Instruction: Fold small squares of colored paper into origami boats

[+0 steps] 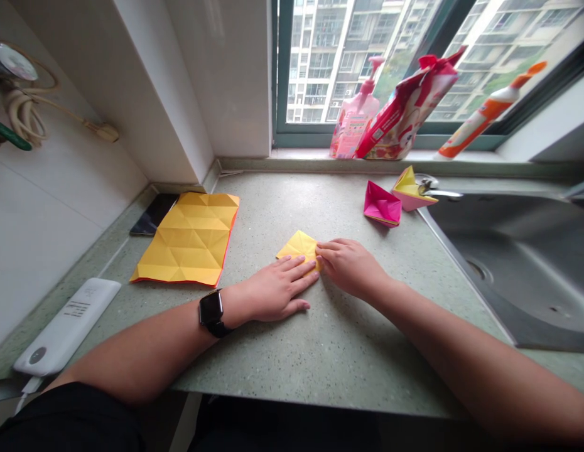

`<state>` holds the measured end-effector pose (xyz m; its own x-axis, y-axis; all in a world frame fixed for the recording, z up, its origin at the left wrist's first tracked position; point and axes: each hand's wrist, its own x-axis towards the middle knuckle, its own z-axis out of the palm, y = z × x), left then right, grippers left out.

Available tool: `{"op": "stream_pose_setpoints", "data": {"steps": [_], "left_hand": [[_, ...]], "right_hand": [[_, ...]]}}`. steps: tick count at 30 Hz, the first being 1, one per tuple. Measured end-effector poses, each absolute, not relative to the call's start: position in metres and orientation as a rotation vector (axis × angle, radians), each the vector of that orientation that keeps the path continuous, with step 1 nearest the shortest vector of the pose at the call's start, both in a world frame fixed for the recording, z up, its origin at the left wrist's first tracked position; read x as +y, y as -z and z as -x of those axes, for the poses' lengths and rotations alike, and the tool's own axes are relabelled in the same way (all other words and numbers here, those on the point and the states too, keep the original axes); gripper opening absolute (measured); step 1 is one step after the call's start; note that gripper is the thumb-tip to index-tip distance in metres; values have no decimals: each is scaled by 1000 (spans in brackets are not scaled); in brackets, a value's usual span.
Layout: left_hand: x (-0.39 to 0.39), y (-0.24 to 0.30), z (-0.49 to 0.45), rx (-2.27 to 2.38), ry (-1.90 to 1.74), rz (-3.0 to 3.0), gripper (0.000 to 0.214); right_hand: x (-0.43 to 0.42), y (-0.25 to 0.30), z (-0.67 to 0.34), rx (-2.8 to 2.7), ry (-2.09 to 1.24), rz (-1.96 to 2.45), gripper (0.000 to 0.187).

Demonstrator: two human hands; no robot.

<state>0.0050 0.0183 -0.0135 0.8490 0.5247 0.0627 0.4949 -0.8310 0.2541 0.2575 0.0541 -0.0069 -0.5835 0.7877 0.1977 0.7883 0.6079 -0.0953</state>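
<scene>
A small yellow folded paper (pixel 299 242) lies flat on the counter in front of me, creases crossing its top. My left hand (pixel 277 289) rests palm down over its near side, fingers stretched out and slightly spread. At the paper's right edge, my right hand (pixel 348 263) has its fingers closed together in a pinch, and the fingertips hide that corner. To the left is a larger creased yellow sheet (pixel 188 235) with a red-orange underside showing along its edge. Further back on the right stand a magenta folded paper boat (pixel 382 204) and a yellow-and-pink one (pixel 409 193).
A steel sink (pixel 522 263) with a tap (pixel 431 185) borders the counter (pixel 273 370) on the right. A white power bank (pixel 68 326) and a dark phone (pixel 153 213) lie left. A pump bottle (pixel 355 119), a red bag (pixel 405 113) and an orange-white bottle (pixel 485 119) line the windowsill.
</scene>
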Motion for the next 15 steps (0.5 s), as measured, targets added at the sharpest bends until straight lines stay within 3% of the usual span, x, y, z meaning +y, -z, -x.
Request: {"op": "stream_pose_setpoints", "data": {"steps": [15], "left_hand": [[22, 8, -7, 737, -99, -2757, 76]], "right_hand": [[89, -6, -238, -2787, -89, 1147, 30]]}}
